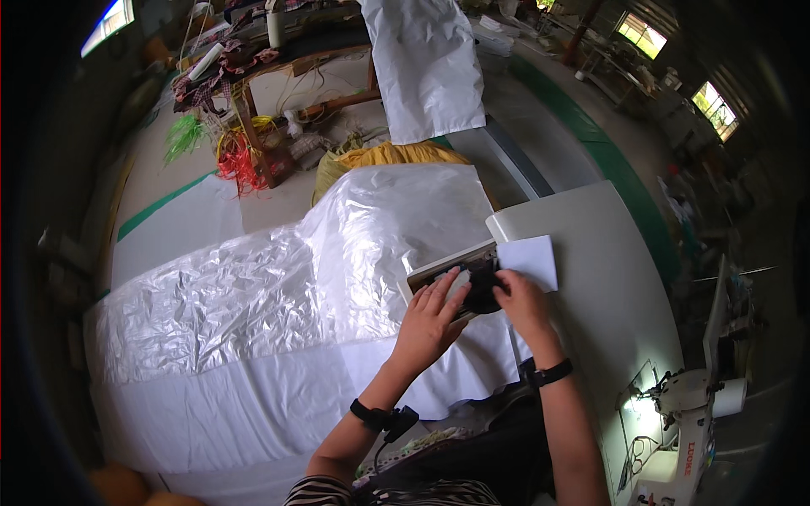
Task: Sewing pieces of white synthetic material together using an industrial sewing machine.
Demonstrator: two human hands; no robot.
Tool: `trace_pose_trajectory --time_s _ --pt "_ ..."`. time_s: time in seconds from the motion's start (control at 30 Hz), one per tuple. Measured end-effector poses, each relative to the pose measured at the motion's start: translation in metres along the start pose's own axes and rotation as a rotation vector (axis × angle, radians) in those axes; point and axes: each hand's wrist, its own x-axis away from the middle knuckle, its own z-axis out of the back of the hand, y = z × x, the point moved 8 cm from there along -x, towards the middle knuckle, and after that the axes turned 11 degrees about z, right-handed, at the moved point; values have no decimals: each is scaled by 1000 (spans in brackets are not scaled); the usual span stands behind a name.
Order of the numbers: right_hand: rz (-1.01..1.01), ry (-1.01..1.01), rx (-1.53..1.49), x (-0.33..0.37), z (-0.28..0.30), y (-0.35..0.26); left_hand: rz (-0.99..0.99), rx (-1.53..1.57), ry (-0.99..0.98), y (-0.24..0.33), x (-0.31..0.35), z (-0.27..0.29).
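A large white woven sack with a clear shiny plastic liner [278, 287] lies spread over the table in front of me. My left hand [432, 316] presses flat on the sack's edge beside a metal plate [443, 268]. My right hand [519, 299] rests right of a small black machine part [483, 291], fingers touching it. A white rectangular label [530, 260] lies just beyond my right hand on the white machine table [607, 278]. Both wrists wear black bands.
A white sewing machine [688, 413] stands at the lower right. Another white sack [426, 63] hangs at the top centre. A yellow bag [388, 158], red and green strings [236, 160] and a wooden bench [278, 93] lie on the floor beyond.
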Motion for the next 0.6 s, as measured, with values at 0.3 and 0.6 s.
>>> trace_pose_trajectory --time_s 0.3,0.6 --pt "219 168 359 23 40 -29 -160 -337 -175 -22 -8 -32" --pt "394 -25 602 26 -25 -29 -166 -124 -191 1 -45 -42"
